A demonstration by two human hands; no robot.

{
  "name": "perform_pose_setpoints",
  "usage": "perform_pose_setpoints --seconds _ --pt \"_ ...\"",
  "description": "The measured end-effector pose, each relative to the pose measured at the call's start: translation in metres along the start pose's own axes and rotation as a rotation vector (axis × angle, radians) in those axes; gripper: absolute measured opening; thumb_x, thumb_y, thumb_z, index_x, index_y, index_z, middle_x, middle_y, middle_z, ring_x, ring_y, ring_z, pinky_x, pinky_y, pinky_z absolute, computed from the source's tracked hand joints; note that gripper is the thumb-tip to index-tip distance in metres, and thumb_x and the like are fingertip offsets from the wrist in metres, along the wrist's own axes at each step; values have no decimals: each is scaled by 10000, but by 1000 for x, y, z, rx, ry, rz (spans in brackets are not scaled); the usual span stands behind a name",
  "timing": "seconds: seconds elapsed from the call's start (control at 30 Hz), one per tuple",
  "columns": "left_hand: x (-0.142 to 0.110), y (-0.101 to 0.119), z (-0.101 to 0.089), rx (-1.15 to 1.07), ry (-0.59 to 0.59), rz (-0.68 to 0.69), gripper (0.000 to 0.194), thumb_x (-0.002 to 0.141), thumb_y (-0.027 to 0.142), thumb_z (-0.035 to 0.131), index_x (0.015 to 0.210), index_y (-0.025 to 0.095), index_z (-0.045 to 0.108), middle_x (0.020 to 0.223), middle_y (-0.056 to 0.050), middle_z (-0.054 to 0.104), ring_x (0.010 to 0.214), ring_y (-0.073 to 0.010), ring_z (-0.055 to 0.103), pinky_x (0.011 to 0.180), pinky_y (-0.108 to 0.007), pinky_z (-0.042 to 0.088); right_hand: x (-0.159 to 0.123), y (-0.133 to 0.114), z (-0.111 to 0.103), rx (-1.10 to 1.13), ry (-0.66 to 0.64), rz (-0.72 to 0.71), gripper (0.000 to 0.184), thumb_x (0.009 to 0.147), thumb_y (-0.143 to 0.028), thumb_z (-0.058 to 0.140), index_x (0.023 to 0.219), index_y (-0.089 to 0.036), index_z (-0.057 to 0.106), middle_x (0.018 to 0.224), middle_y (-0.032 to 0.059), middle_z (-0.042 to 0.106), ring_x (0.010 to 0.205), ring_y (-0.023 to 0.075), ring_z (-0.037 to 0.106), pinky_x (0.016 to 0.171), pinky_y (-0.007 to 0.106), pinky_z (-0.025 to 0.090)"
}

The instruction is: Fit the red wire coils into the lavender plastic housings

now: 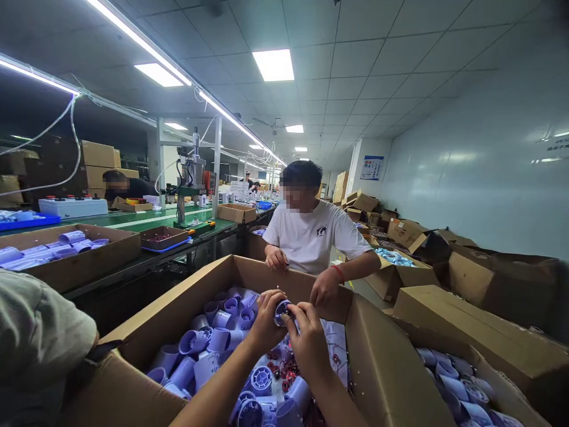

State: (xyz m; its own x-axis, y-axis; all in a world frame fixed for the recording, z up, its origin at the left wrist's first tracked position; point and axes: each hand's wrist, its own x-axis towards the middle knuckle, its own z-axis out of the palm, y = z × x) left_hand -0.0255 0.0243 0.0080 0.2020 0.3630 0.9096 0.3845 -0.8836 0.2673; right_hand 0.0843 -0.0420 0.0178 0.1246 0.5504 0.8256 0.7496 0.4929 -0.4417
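Note:
Above a large cardboard box (371,356), my left hand (267,325) is wrapped around a purple plastic cylindrical housing (280,309), its round end turned toward my other hand. My right hand (307,339) grips the same housing, with thumb and fingertips closed at that end. Whether a small part sits between those fingertips is too small to tell. Below and left of my hands lies a pile of purple cylindrical housings (219,340), some showing a spoked round end. Small red parts with thin wires (284,369) lie beneath my right hand.
A person in a white T-shirt (306,234) faces me across the box, hands at its far edge. At left, a workbench (133,219) carries a press machine (194,184) and boxes of parts. Another box of housings (462,379) stands at right. A sleeve (40,326) shows at lower left.

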Motion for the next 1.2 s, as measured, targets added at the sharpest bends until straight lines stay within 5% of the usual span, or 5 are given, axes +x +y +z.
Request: perform_pose_setpoints --seconds 0.4,0.7,0.83,1.03,1.2 --pt "0 4 4 -248 -70 -69 371 594 62 542 928 213 482 1022 -70 595 989 -213 555 912 -396 458 1 -4 -4 -108 -113 63 133 800 -137 582 816 -216 688 802 22 506 753 169 536 686 288 461" --pt "2 12 4 -276 -49 -56 312 609 107 577 891 212 496 915 -42 610 890 -194 564 850 -359 467 2 -7 -1 86 65 285 166 677 -112 598 806 -215 587 772 -2 580 705 171 552 679 284 447" --pt "3 17 0 -281 -129 -91 334 567 56 539 860 212 502 896 -43 601 869 -191 554 801 -335 478 5 -9 -2 238 -14 446 271 666 -139 583 924 -212 620 872 29 675 789 190 614 730 286 454" --pt "1 18 -3 -315 -265 -64 321 636 99 571 929 208 499 936 -58 583 903 -203 541 789 -341 488 10 -8 -10 195 -116 600 95 613 -168 586 702 -199 601 695 2 675 631 170 597 589 240 408" --pt "-1 16 -3 -298 -357 -45 307 660 167 645 927 214 502 941 -55 593 908 -210 543 785 -349 486 15 -7 -17 70 -173 625 134 570 -75 545 614 -196 585 622 -14 650 585 142 564 545 214 347"
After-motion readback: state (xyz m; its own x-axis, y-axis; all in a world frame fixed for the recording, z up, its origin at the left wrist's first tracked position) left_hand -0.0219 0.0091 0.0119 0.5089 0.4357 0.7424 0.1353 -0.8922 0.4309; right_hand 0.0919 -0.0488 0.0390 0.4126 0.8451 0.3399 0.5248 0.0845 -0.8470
